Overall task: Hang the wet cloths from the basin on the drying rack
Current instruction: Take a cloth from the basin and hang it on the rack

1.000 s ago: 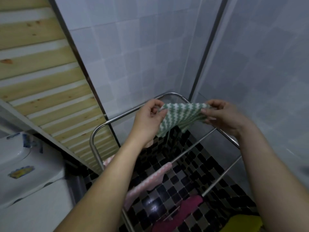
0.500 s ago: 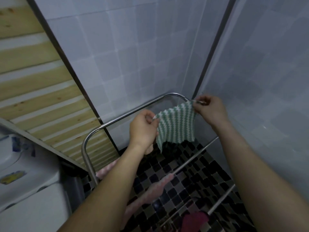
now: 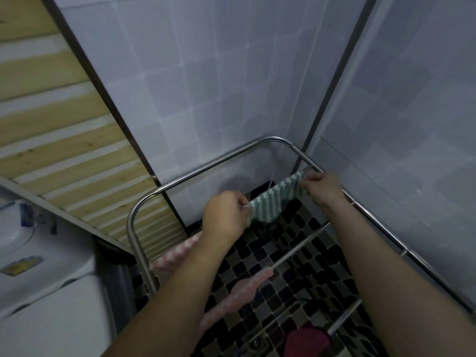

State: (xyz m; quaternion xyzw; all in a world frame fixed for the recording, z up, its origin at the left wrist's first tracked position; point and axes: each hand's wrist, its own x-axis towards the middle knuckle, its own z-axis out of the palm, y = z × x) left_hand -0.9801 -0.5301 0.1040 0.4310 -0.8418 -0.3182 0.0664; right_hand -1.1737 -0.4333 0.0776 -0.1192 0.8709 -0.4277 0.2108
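The ribbed green-striped cloth (image 3: 273, 202) is now dropping lower over the chrome rack (image 3: 206, 170), left hand (image 3: 225, 217) and right hand (image 3: 322, 188) pinching its ends.

Wooden slat panel (image 3: 64, 155), white appliance (image 3: 51, 292), pale tiled wall (image 3: 206, 86), checkered floor (image 3: 309, 266).

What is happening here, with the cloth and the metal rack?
A person is hanging laundry in a tiled corner. The left hand and the right hand each pinch one end of a green-and-white cloth, holding it stretched out at the far end of the drying rack. Whether it rests on a rail yet is not clear. A pink striped cloth hangs over a nearer rail, and a dark red cloth sits at the nearest one.
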